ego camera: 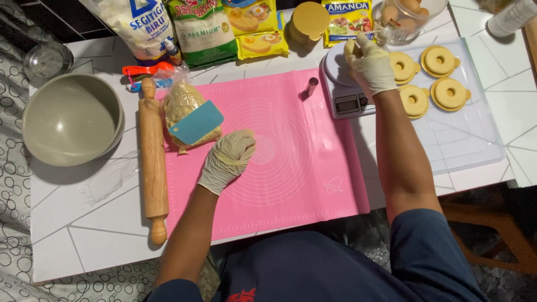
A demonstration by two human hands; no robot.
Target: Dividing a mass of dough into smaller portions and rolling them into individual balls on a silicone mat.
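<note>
While the gloved right hand (369,66) is pinching a pale dough piece (352,49) above the white kitchen scale (344,89) near the desk's far edge, the gloved left hand (228,159), fingers curled, is pressing the pink silicone mat (302,168); the sticky dough may be clinging to the glove and falling beside the scale.

Looks like a home baking setup to us: we've got a pink silicone mat (291,162) on a white tiled table (72,235), a wooden rolling pin (152,162), kitchen scale (342,89), flour bags (173,28) and a mixing bowl (71,119).
</note>
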